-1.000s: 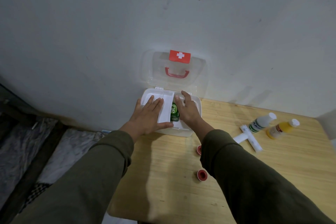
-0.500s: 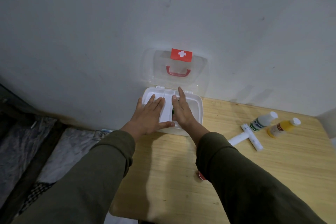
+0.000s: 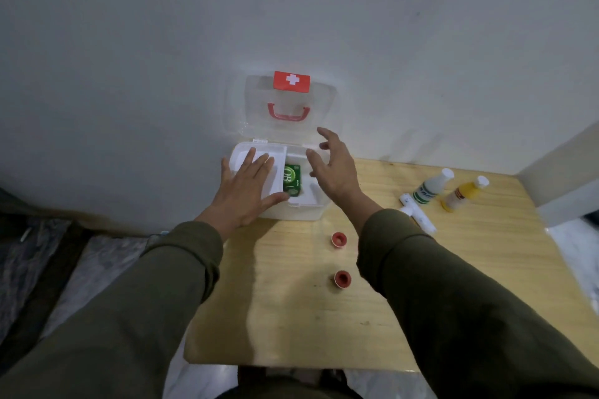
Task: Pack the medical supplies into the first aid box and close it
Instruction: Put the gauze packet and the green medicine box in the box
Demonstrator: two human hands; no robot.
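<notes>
The white first aid box (image 3: 299,212) stands open at the table's back edge, its clear lid (image 3: 324,107) with a red cross label and red handle leaning on the wall. A green packet (image 3: 292,180) lies inside, beside a white inner tray. My left hand (image 3: 248,186) rests flat on that tray, fingers spread. My right hand (image 3: 334,165) hovers above the box's right side, fingers apart, holding nothing. On the table lie two red caps (image 3: 339,239) (image 3: 342,278), white tubes (image 3: 418,212), a white bottle with a green label (image 3: 432,186) and a yellow bottle (image 3: 463,193).
The wooden table (image 3: 291,317) meets a grey wall at the back. Its front edge is near my body and its left edge drops to dark bedding (image 3: 48,253). A wall corner (image 3: 564,178) juts in at the right.
My right hand has lifted out of the box and moved right, uncovering the green packet. The left hand stays flat on the tray. The view has shifted a little.
</notes>
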